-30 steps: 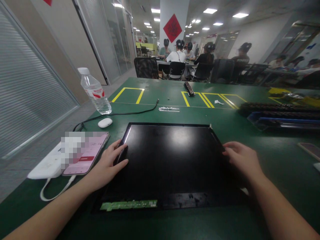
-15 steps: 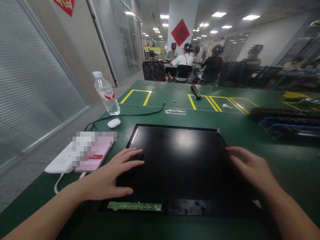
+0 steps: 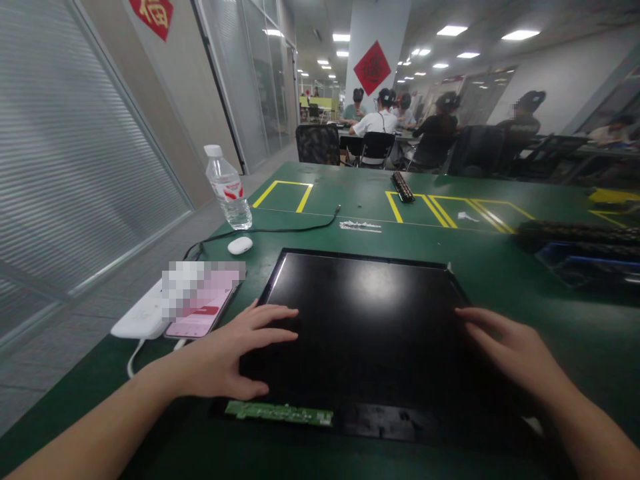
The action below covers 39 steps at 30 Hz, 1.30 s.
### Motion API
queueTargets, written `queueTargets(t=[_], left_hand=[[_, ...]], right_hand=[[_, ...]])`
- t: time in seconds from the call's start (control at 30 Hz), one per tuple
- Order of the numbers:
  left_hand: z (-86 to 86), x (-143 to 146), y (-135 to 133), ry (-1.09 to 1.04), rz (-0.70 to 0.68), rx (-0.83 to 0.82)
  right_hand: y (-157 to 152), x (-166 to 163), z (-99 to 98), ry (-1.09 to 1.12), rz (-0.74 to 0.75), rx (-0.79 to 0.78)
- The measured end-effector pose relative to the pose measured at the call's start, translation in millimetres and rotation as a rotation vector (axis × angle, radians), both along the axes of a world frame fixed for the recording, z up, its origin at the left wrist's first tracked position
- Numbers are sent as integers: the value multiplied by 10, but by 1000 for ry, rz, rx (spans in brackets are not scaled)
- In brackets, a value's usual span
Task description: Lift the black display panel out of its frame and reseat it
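A black display panel (image 3: 370,333) lies flat on the green table (image 3: 310,230), its glossy face up and a ceiling light mirrored in it. Along its near edge runs a narrow green circuit board (image 3: 280,413). My left hand (image 3: 240,350) rests over the panel's left side, fingers spread and thumb close above the circuit board. At the right side is my right hand (image 3: 505,347), its fingertips at the panel's edge, fingers stretched and apart. Whether those fingertips press on the panel or only hover, I cannot tell.
On the left are a phone (image 3: 200,313), a white power bank (image 3: 143,310), a white earbud case (image 3: 241,245), a water bottle (image 3: 229,190) and a black cable (image 3: 295,230). Dark parts (image 3: 590,257) lie at the right. People (image 3: 383,117) sit farther back.
The view has shifted slightly, so the table items appear farther right. Both hands stay at the panel's sides, and the right fingertips sit slightly nearer along its edge.
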<state>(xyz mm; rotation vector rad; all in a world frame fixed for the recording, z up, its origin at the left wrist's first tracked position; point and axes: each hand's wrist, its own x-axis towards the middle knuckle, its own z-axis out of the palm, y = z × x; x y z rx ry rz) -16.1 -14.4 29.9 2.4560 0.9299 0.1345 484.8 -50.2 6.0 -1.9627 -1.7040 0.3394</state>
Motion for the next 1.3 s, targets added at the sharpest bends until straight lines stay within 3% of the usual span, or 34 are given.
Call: queueTargets(t=[0.53,0.77,0.93,1.1,1.3], left_hand=[[-60,105,-46,-56,-1,23],[-8,158,-61,-33,15,17],[6,197,-54,-12,146,58],[-147,153,10,-40,331,200],[-172,147,30,-17,415,332]], right_hand=[[30,47,-22,-3,-37,-11],[25,61,-26,26,-88,-18],[-1,60,41,23,-191,-21],[10,68,128,15,-263,0],[45,201,36,-38,-277,-55]])
